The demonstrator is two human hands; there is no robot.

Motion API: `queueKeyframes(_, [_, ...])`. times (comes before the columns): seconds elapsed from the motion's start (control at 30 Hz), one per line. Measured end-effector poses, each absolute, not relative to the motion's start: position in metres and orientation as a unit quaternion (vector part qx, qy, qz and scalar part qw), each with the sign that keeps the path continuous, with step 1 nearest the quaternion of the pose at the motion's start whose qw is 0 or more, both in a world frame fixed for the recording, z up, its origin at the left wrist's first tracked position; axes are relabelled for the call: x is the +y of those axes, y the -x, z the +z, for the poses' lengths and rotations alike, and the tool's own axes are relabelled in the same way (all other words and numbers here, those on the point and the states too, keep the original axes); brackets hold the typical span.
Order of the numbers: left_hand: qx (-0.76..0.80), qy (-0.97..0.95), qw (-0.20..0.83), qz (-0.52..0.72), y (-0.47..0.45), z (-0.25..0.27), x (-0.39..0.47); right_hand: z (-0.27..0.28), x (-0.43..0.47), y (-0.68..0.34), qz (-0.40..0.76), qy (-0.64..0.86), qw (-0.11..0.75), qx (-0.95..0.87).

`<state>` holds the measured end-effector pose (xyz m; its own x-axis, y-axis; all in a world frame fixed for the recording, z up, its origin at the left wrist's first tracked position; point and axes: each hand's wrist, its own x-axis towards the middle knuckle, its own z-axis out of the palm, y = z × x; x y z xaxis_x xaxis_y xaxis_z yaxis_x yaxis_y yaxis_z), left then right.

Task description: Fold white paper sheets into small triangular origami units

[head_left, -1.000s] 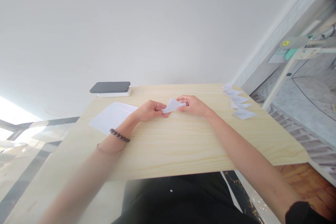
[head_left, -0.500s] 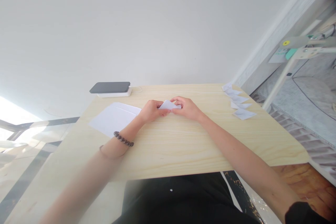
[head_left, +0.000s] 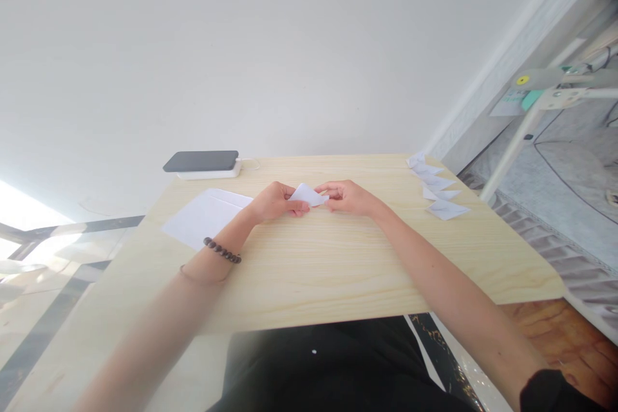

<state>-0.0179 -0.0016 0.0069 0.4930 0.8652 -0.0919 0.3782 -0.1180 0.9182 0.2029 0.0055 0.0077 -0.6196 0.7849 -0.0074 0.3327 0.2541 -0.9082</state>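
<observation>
A small piece of folded white paper (head_left: 306, 194), pointed at the top, is held between both hands over the middle of the table. My left hand (head_left: 277, 201) pinches its left side, thumb in front and fingers behind. At the right corner, my right hand (head_left: 350, 197) grips the paper with thumb and fingertips. My fingers cover parts of both ends. Left of my left hand, white paper sheets (head_left: 200, 219) lie flat, partly under my forearm.
Several folded white paper pieces (head_left: 448, 208) lie in a column at the table's right side. A dark phone (head_left: 201, 160) rests on a white box (head_left: 208, 174) at the back left, with a white cable. The wooden table (head_left: 338, 270) meets a pale wall (head_left: 309, 64).
My hands have drawn slightly apart, and the right end of the folded paper now tilts down. More of its front face shows. The view has shifted a little.
</observation>
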Motion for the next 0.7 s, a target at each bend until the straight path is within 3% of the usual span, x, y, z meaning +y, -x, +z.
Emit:
queueKeyframes(0.17, [0.442,-0.707,0.495,0.243,0.019,0.007,-0.001,0.007,0.002,-0.198,0.485,0.362,0.245,-0.758])
queueKeyframes(0.33, [0.441,-0.727,0.464,0.248,0.016,0.009,-0.004,0.009,-0.005,-0.191,0.377,0.412,0.25,-0.791])
queueKeyframes(0.7, [0.457,-0.728,0.456,0.231,0.015,0.015,-0.007,0.009,-0.006,-0.193,0.38,0.4,0.246,-0.797])
